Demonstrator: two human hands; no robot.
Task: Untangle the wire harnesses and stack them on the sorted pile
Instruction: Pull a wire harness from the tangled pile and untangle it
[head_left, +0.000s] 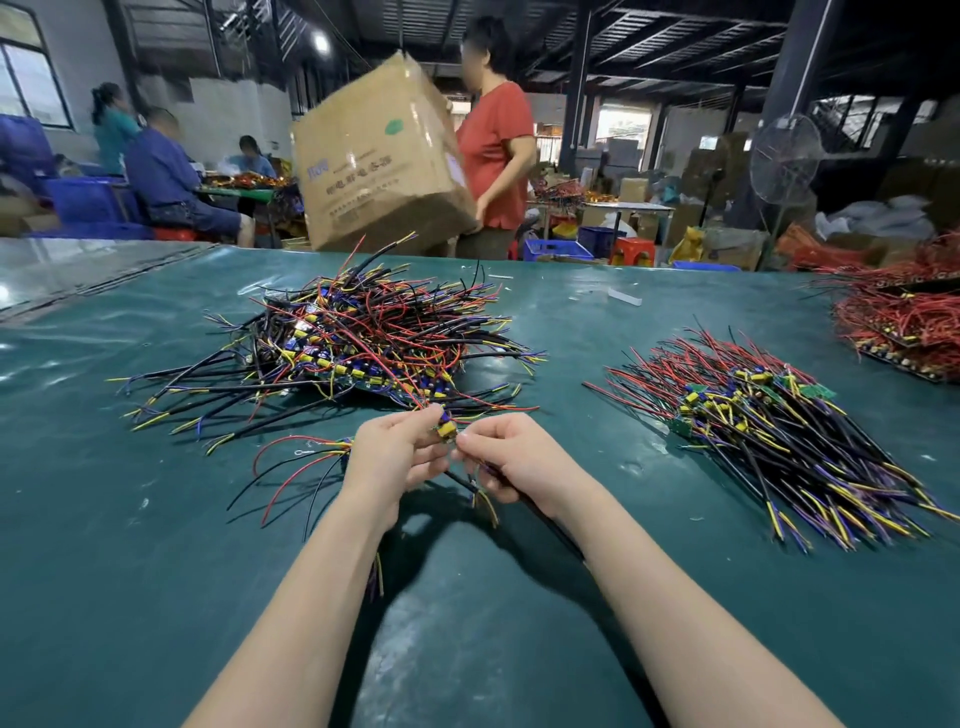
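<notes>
Left hand (395, 457) and right hand (519, 462) are clamped on one harness (445, 430), apparently so its wires can be drawn clear of the tangle (353, 332) just beyond them; the pile (769, 415) is set well to their right.

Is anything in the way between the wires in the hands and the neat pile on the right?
Nothing visible does. The left hand and right hand pinch the harness, and only bare green mat lies between it and the sorted pile. The tangled pile sits off that path.
</notes>
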